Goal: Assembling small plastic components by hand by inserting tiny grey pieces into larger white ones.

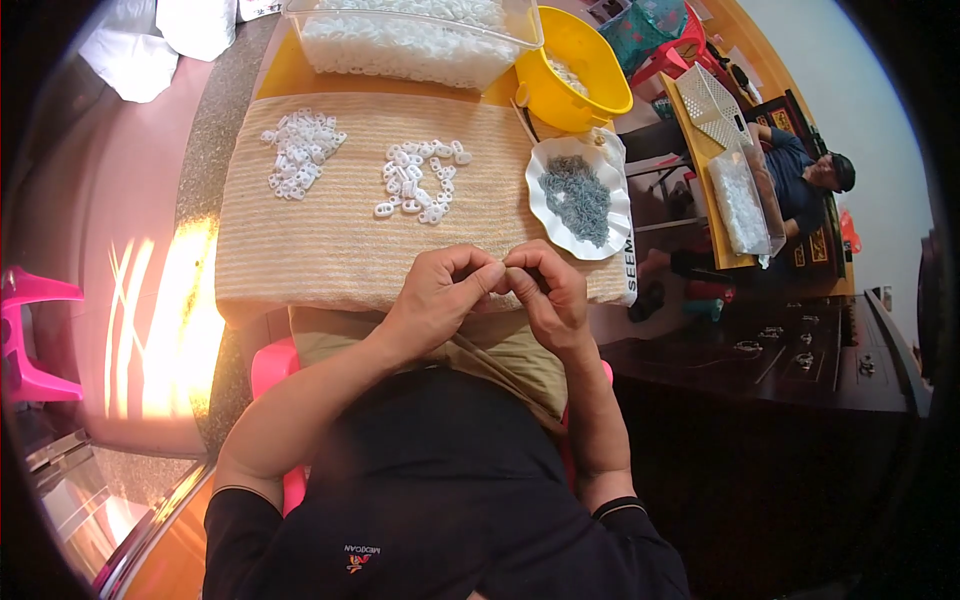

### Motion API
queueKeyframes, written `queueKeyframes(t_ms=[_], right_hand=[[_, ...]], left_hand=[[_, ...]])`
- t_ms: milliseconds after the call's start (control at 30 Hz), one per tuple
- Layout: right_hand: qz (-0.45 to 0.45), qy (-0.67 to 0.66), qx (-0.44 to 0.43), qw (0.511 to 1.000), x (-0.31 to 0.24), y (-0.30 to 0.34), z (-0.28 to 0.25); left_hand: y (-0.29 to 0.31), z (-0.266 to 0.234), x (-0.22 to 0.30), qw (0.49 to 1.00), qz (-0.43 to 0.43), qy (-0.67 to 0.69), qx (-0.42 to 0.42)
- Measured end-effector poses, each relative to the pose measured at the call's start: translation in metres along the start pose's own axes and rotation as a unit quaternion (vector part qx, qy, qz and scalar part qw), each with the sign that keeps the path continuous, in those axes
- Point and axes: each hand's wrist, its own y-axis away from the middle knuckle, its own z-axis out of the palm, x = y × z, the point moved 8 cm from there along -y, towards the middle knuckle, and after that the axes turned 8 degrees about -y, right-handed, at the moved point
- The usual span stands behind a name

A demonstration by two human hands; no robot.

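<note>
Both bare forearms rise from black short sleeves, elbows bent outward, the left slanting up to the right and the right standing steeper. The left hand (440, 290) and the right hand (552, 300) meet fingertip to fingertip just over the near edge of the counter, which is draped in a beige cloth with pale stripes (300, 250). On each hand the thumb and forefinger are pressed together, the other fingers curled inward; whatever may sit between the tips is too small or hidden to tell.

Beyond the hands, small white oblong plastic links (410, 185) with paired round holes lie in a loose, roughly ring-shaped cluster on the cloth. A denser heap of similar white pieces (300, 155) lies farther left, some overlapping. To the right, near the right hand, a white plate with a wavy rim (538, 215) carries a tangled-looking mound of tiny blue-grey pieces (575, 200), individual shapes too fine to make out.
</note>
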Motion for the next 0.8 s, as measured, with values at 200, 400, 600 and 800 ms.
queueKeyframes(t_ms=[200,400,600,800], right_hand=[[0.016,-0.038,0.007,0.999,0.002,0.002,-0.001],[0.079,-0.085,0.012,0.993,0.016,0.004,-0.006],[0.076,-0.092,0.020,0.993,0.013,0.005,-0.004],[0.044,0.008,0.039,0.998,0.008,0.002,-0.013]], left_hand=[[0.001,0.001,0.000,1.000,-0.007,-0.002,0.002],[0.000,0.000,0.002,0.998,0.055,-0.040,0.016],[0.001,0.000,0.005,0.997,0.065,-0.027,0.028],[0.001,-0.006,0.003,0.997,0.042,-0.050,0.051]])
